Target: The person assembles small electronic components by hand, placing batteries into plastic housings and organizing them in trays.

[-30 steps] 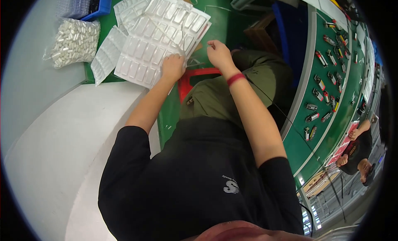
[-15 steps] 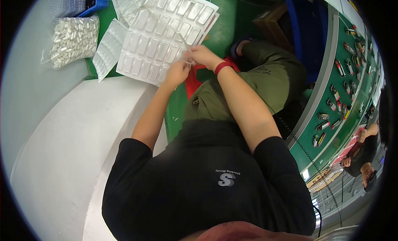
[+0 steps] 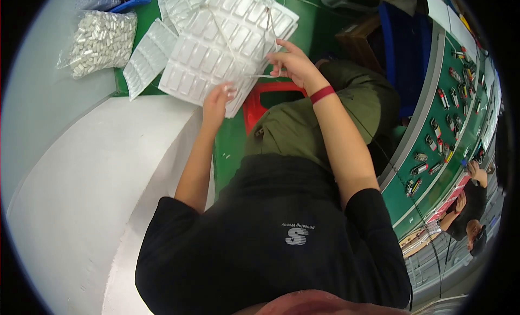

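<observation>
A stack of white plastic blister trays (image 3: 200, 57) with rows of oblong pockets lies ahead of me, slightly tilted. Thin pale cord (image 3: 222, 30) runs across its top face. My right hand (image 3: 295, 66) is at the stack's right edge, with fingers bent around a stretch of this cord that is drawn out toward the right. At the near edge, my left hand (image 3: 215, 104) has its fingers curled together over the trays; the fingertips are blurred, and what they pinch cannot be made out.
A clear bag of small white pieces (image 3: 105, 41) lies at far left, beside loose blister trays (image 3: 149, 57). Behind it is a blue bin (image 3: 135, 0). A red stool (image 3: 254, 106) stands under the stack's near side. At right, a green workbench (image 3: 398, 204) carries several small devices; another person stands beyond.
My hands have parted: the right moved right and away with the cord, the left shifted slightly left. The tray stack has moved a little to the right. The other person has shifted.
</observation>
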`<state>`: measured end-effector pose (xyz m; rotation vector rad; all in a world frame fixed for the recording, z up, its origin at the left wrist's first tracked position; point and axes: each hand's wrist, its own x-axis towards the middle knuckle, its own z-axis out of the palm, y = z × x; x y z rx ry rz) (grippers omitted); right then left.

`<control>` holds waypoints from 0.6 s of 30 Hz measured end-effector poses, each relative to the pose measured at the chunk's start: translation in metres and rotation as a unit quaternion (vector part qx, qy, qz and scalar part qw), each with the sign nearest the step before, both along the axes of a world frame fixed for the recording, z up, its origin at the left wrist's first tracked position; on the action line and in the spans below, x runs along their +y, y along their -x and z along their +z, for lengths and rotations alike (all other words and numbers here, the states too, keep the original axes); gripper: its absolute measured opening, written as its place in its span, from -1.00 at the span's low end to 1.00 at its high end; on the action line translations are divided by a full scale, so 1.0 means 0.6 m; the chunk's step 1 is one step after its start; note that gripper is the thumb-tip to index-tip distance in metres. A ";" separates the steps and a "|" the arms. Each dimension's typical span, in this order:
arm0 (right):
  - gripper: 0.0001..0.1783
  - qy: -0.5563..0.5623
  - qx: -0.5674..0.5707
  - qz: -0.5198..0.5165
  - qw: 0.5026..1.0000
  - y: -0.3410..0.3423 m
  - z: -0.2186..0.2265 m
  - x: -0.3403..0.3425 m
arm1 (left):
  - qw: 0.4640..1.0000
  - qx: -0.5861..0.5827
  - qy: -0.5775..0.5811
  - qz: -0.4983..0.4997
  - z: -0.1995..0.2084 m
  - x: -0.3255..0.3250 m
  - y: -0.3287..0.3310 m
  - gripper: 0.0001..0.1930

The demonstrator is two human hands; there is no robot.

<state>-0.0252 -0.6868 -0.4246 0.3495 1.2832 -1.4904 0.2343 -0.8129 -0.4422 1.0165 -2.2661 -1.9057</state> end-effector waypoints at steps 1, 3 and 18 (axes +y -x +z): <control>-0.41 -0.059 0.054 0.135 0.988 -0.017 0.012 0.000 | 0.982 0.025 -0.122 0.139 0.000 0.002 0.017 -0.68; -0.30 -0.044 0.053 0.086 0.994 -0.010 -0.013 0.003 | 0.930 0.057 -0.237 0.273 -0.008 -0.011 0.034 -0.70; -0.04 -0.147 0.204 -0.121 0.960 -0.064 -0.201 0.024 | 0.988 -0.064 0.039 -0.137 -0.097 -0.032 0.173 -0.49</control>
